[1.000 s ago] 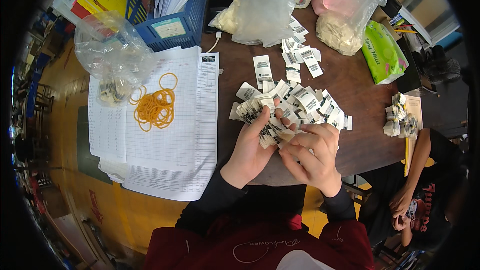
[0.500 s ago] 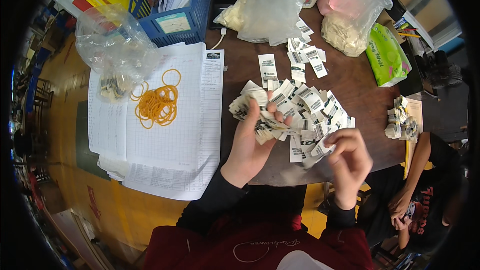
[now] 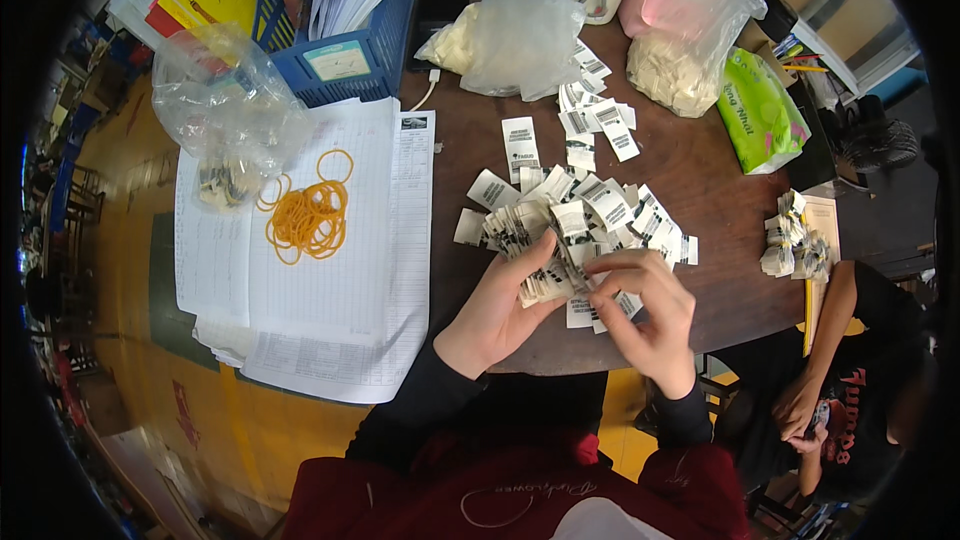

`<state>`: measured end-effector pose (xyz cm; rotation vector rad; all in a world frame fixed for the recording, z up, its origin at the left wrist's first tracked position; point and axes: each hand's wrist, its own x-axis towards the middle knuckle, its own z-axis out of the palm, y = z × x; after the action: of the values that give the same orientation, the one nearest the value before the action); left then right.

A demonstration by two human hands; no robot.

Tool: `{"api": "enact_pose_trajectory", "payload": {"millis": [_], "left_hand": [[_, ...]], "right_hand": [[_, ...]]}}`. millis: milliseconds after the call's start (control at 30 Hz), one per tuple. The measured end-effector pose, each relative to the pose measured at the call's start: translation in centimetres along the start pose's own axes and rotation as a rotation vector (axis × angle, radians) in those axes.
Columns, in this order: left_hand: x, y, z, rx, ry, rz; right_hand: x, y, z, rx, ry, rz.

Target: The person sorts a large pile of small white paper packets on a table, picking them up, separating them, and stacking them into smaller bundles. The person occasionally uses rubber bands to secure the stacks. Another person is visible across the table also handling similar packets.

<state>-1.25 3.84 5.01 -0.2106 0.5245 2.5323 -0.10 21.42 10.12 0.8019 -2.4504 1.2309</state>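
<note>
My left hand [image 3: 490, 318] is wrapped round a thick bundle of small white printed labels [image 3: 541, 286], with the thumb across its near side. At the bundle's right edge, my right hand [image 3: 655, 320] has its fingers curled, thumb and forefinger pinched on a label there; the fingers partly hide it. Beneath and beyond both hands spreads a loose pile of the same labels [image 3: 655, 225] on the brown table [image 3: 715, 280]. More loose labels [image 3: 612, 127] trail away toward the far side.
Orange rubber bands [image 3: 308, 220] lie on paper sheets [image 3: 330, 310] at left, by a clear plastic bag [image 3: 225, 90]. Behind stand a blue basket [image 3: 375, 40] and bags of labels [image 3: 530, 35] [image 3: 675, 70]. Right are a green tissue pack [image 3: 760, 115], bundled labels [image 3: 785, 240] and a seated person [image 3: 860, 380].
My right hand has moved left and away from me, from beside the pile to the bundle, carrying a blurred label at first. My left hand still holds the bundle. The view has shifted slightly.
</note>
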Motion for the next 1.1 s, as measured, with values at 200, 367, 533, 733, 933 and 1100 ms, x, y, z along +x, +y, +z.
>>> {"api": "enact_pose_trajectory", "payload": {"millis": [200,367,533,733,933,1100], "left_hand": [[0.2,-0.1,0.0,0.037,-0.029,-0.003],[0.2,-0.3,-0.3,0.09,-0.039,-0.012],[0.4,-0.4,-0.8,0.03,-0.008,-0.087],[0.0,-0.6,0.3,0.059,-0.026,-0.091],[-0.4,-0.6,0.2,0.119,-0.026,-0.004],[-0.2,-1.2,-0.7,0.305,-0.16,-0.071]], "right_hand": [[-1.8,0.6,1.9,0.209,0.112,0.096],[-2.0,0.1,2.6,0.352,0.23,0.368],[-0.1,1.0,0.7,0.57,0.402,0.521],[1.1,1.0,0.5,-0.234,0.238,-0.022],[0.1,0.3,1.4,-0.029,-0.043,-0.008],[1.1,1.1,-1.3,0.065,0.121,0.149]]}}
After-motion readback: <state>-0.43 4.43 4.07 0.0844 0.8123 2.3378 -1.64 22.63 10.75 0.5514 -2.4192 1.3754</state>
